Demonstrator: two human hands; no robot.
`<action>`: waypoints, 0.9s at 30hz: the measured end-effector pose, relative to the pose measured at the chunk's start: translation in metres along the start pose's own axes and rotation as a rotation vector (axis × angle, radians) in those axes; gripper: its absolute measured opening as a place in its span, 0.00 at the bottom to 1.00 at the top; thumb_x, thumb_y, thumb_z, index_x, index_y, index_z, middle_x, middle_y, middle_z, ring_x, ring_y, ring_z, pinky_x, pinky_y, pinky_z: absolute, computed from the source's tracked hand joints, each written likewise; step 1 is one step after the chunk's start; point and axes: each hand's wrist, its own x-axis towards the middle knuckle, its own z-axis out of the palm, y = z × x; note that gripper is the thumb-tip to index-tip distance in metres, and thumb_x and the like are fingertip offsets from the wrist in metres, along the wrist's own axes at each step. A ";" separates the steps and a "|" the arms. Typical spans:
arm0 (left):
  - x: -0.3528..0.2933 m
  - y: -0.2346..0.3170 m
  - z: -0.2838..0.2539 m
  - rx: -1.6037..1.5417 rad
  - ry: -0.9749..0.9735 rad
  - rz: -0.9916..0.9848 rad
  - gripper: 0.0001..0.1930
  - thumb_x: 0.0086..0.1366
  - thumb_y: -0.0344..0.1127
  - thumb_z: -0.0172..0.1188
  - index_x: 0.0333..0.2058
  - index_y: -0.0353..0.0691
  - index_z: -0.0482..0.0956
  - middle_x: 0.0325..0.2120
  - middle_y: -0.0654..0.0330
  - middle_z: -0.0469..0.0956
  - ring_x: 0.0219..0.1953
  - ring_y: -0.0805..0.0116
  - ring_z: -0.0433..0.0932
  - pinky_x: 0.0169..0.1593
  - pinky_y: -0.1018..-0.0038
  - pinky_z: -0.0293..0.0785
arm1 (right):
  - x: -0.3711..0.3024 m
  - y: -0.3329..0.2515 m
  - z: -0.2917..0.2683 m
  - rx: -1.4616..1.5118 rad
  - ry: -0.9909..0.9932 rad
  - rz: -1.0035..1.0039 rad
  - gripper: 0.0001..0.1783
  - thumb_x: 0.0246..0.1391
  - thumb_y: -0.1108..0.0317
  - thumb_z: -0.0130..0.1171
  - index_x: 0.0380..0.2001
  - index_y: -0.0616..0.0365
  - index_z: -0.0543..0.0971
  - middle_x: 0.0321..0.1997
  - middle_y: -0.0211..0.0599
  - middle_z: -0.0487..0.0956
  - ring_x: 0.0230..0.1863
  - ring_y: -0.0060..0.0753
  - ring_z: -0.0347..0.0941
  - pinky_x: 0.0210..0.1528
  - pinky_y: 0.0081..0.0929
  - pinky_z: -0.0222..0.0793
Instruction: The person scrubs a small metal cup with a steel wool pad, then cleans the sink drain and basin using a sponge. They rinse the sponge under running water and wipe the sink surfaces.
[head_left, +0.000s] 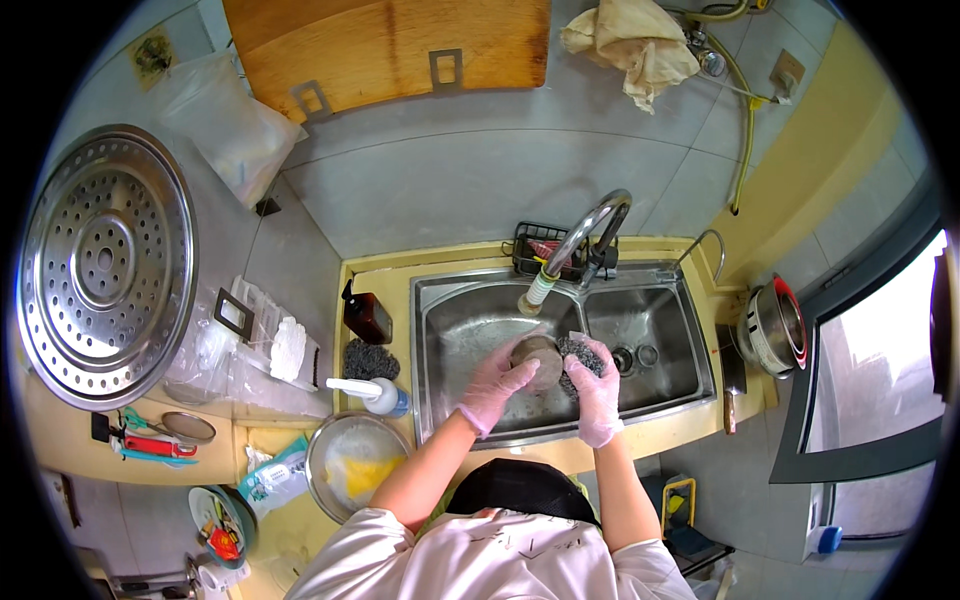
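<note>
A round bowl is gripped by the gloved left hand over the left sink basin while a steel scourer is clenched against it by the right hand; scrubbing is judged underway, rinsing outstanding.

Gloved left hand holding round bowl, right hand pressing what looks like steel wool, over sink

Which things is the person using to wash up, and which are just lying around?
In use: left hand, small bowl, right hand, steel scourer, sink, tap.

Lying about: steamer tray, wooden board, cloth, soap pump bottle, scissors.
</note>
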 end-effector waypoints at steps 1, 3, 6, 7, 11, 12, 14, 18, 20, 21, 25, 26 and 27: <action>0.001 -0.009 -0.001 0.039 0.036 0.052 0.31 0.58 0.41 0.66 0.58 0.40 0.65 0.46 0.61 0.74 0.47 0.73 0.73 0.51 0.74 0.74 | 0.000 0.003 0.003 0.001 0.002 -0.012 0.19 0.54 0.74 0.58 0.50 0.61 0.73 0.44 0.33 0.76 0.45 0.23 0.70 0.51 0.21 0.66; -0.006 0.005 0.026 -0.219 0.024 -0.018 0.30 0.57 0.42 0.67 0.55 0.38 0.68 0.44 0.62 0.75 0.46 0.73 0.74 0.49 0.75 0.75 | 0.000 0.011 0.004 -0.003 0.064 -0.054 0.18 0.55 0.74 0.57 0.50 0.62 0.73 0.45 0.33 0.76 0.46 0.23 0.70 0.51 0.21 0.66; -0.004 -0.001 0.025 -0.294 0.020 -0.012 0.29 0.56 0.43 0.68 0.52 0.35 0.71 0.41 0.62 0.77 0.42 0.74 0.76 0.46 0.75 0.76 | 0.001 0.007 0.000 0.012 -0.014 -0.051 0.18 0.55 0.74 0.58 0.50 0.61 0.73 0.45 0.34 0.76 0.46 0.24 0.71 0.51 0.22 0.66; -0.001 -0.005 0.022 -0.268 0.021 0.008 0.28 0.56 0.44 0.68 0.51 0.34 0.71 0.39 0.62 0.77 0.41 0.75 0.76 0.45 0.76 0.76 | 0.002 0.000 -0.001 -0.029 -0.030 -0.086 0.18 0.55 0.73 0.58 0.50 0.62 0.73 0.45 0.34 0.76 0.46 0.24 0.71 0.51 0.23 0.67; 0.000 0.001 0.010 -0.047 -0.034 -0.148 0.25 0.55 0.40 0.68 0.48 0.35 0.73 0.39 0.62 0.77 0.37 0.73 0.77 0.44 0.75 0.74 | 0.012 -0.023 -0.011 -0.572 -0.062 -0.349 0.17 0.51 0.70 0.61 0.46 0.60 0.77 0.42 0.40 0.78 0.43 0.35 0.75 0.48 0.27 0.69; 0.001 -0.003 0.010 0.075 -0.016 -0.121 0.23 0.54 0.40 0.68 0.46 0.35 0.75 0.37 0.62 0.78 0.35 0.74 0.77 0.42 0.76 0.74 | 0.014 -0.032 -0.009 -0.755 -0.084 -0.411 0.17 0.50 0.69 0.62 0.45 0.59 0.77 0.42 0.41 0.78 0.43 0.38 0.76 0.47 0.28 0.70; 0.002 -0.003 0.011 0.220 -0.003 -0.087 0.20 0.53 0.40 0.69 0.41 0.34 0.78 0.33 0.64 0.79 0.32 0.76 0.76 0.39 0.77 0.74 | 0.018 -0.036 -0.006 -0.860 -0.092 -0.404 0.15 0.49 0.65 0.63 0.41 0.56 0.79 0.40 0.43 0.78 0.41 0.45 0.76 0.44 0.30 0.71; 0.006 0.004 0.014 0.495 -0.004 -0.010 0.17 0.52 0.40 0.70 0.36 0.36 0.79 0.28 0.65 0.79 0.29 0.78 0.74 0.35 0.79 0.73 | 0.013 -0.041 0.006 -1.023 -0.147 -0.480 0.14 0.47 0.64 0.63 0.38 0.55 0.80 0.38 0.40 0.79 0.40 0.45 0.76 0.41 0.32 0.72; 0.007 0.000 0.010 0.541 -0.006 0.023 0.16 0.51 0.39 0.70 0.35 0.36 0.80 0.27 0.65 0.79 0.28 0.79 0.74 0.35 0.79 0.73 | 0.012 -0.050 0.015 -1.118 -0.224 -0.550 0.14 0.45 0.66 0.64 0.38 0.56 0.80 0.37 0.39 0.79 0.39 0.44 0.77 0.41 0.31 0.72; 0.009 -0.008 0.005 0.472 -0.010 0.023 0.16 0.50 0.38 0.70 0.35 0.36 0.80 0.27 0.66 0.79 0.27 0.79 0.73 0.34 0.79 0.73 | 0.013 -0.049 0.014 -1.068 -0.205 -0.570 0.14 0.44 0.66 0.65 0.37 0.54 0.80 0.36 0.38 0.78 0.38 0.46 0.76 0.40 0.32 0.72; 0.007 -0.009 0.006 0.219 -0.005 -0.025 0.14 0.49 0.36 0.70 0.33 0.36 0.80 0.25 0.67 0.78 0.27 0.80 0.73 0.34 0.78 0.73 | 0.021 -0.029 0.005 -1.080 -0.148 -0.567 0.12 0.44 0.66 0.65 0.35 0.54 0.80 0.35 0.38 0.78 0.38 0.44 0.76 0.40 0.32 0.72; 0.008 -0.013 0.000 0.347 -0.022 -0.053 0.14 0.49 0.37 0.71 0.33 0.37 0.80 0.24 0.67 0.78 0.27 0.80 0.73 0.34 0.78 0.73 | 0.013 -0.038 0.016 -1.045 -0.201 -0.586 0.12 0.44 0.66 0.64 0.35 0.54 0.80 0.35 0.38 0.78 0.38 0.44 0.76 0.40 0.34 0.72; 0.010 -0.018 -0.008 0.475 -0.039 -0.082 0.14 0.49 0.37 0.71 0.33 0.37 0.80 0.24 0.67 0.78 0.27 0.80 0.73 0.34 0.78 0.73 | 0.014 -0.038 0.020 -1.082 -0.236 -0.643 0.12 0.45 0.66 0.64 0.35 0.55 0.80 0.35 0.38 0.78 0.37 0.45 0.76 0.39 0.34 0.72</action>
